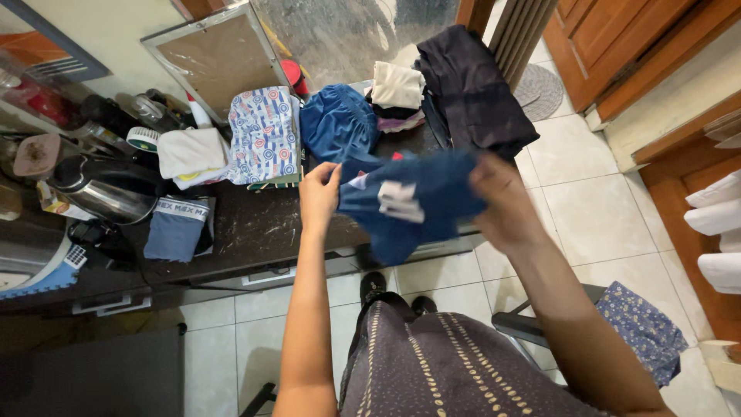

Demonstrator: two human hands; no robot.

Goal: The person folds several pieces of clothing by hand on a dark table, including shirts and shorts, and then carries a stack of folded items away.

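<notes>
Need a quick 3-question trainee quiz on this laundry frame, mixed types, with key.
1. True or false: both hands grip the blue garment with a white patch.
2. Which hand pinches its edge nearer the patterned folded cloth? A) left hand B) right hand
3. Fill in: the dark folded garment lies on the dark ___.

Key: 1 true; 2 A; 3 table.
</notes>
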